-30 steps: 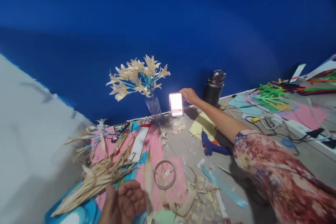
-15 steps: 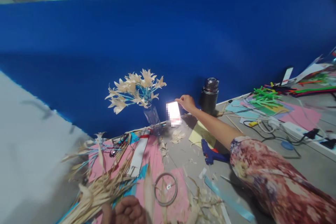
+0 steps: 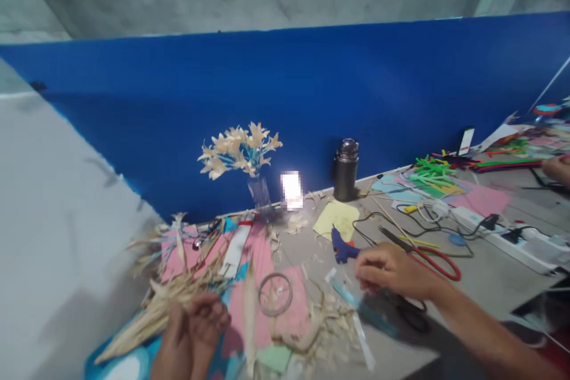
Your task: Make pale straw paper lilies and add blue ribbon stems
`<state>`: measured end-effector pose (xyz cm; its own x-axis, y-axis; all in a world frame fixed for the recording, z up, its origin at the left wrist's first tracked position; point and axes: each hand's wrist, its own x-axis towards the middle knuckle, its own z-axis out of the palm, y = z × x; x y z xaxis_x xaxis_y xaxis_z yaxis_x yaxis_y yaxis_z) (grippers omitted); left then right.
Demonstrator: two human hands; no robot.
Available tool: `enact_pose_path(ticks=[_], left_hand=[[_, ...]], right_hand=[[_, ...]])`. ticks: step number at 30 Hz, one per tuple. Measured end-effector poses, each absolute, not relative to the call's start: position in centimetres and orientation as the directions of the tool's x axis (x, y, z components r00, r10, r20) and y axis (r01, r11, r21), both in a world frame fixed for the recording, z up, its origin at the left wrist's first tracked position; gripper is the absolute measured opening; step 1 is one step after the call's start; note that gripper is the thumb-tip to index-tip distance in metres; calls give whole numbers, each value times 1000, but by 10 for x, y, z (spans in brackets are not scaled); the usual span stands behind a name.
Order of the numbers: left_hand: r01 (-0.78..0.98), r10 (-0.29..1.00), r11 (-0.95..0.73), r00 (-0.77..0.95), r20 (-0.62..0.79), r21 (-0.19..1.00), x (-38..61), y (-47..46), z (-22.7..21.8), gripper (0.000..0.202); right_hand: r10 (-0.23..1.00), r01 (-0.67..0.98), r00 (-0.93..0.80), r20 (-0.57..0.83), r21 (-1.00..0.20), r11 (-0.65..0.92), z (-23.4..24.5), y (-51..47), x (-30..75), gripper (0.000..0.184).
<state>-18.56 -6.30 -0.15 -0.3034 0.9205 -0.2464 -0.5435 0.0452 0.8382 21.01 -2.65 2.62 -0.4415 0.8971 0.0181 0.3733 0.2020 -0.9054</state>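
Note:
My left hand [image 3: 191, 329] is palm up at the lower left, its fingers loosely curled and the thumb apart, with nothing visible in it. It hovers by a bundle of dried husks [image 3: 146, 323]. My right hand [image 3: 394, 272] hangs above the table with drooping, loosely bent fingers and no object showing in them. The blue glue gun [image 3: 342, 246] lies just beyond it, its handle end partly hidden by the fingers. A lit phone [image 3: 292, 190], partly blurred out, stands upright near the wall. Beside it a clear vase [image 3: 260, 195] holds cream husk flowers [image 3: 240, 148].
Red-handled scissors [image 3: 439, 262] lie right of my right hand. A roll of tape [image 3: 275, 294] rests on pink paper [image 3: 296, 285]. Behind are a dark thermos [image 3: 346, 171] and yellow paper [image 3: 337, 219]. Cables lead to a power strip [image 3: 503, 243]. Another person's hand [image 3: 556, 169] shows far right.
My right hand has let go of the phone and drawn back toward me, near the glue gun. My left hand has risen further into view. The view has tilted upward slightly.

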Motion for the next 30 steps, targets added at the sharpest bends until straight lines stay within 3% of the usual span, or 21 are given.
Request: enact_pose_path(ticks=[3, 5, 7, 12, 17, 21, 25, 30], left_hand=[[-530, 948, -66, -298, -113, 845, -160, -50, 13, 50], [-489, 948, -155, -317, -10, 858, -149, -38, 9, 52], [-421, 930, -228, -363, 67, 878, -142, -30, -4, 53], [-278, 899, -304, -400, 178, 911, -133, -27, -32, 55], [-76, 875, -298, -421, 240, 952, -130, -29, -35, 55], [8, 892, -264, -378, 247, 965, -124, -34, -35, 49], [73, 885, -250, -386, 259, 965, -119, -38, -37, 44], [163, 897, -217, -355, 262, 963, -120, -39, -40, 38]], right_hand=[[977, 388, -111, 182, -897, 211, -25, -89, 213, 37], [968, 346, 132, 212, -925, 156, -57, -116, 208, 41], [946, 345, 238, 219, -930, 129, -81, -133, 202, 43], [930, 550, 96, 355, -798, 248, -105, -141, 194, 46], [823, 778, -19, 568, -509, 369, -110, -136, 184, 46], [702, 848, -94, 706, -313, 429, -118, -135, 178, 43], [654, 836, -123, 747, -277, 474, -124, -134, 179, 38], [682, 794, -103, 724, -353, 495, -137, -132, 183, 32]])
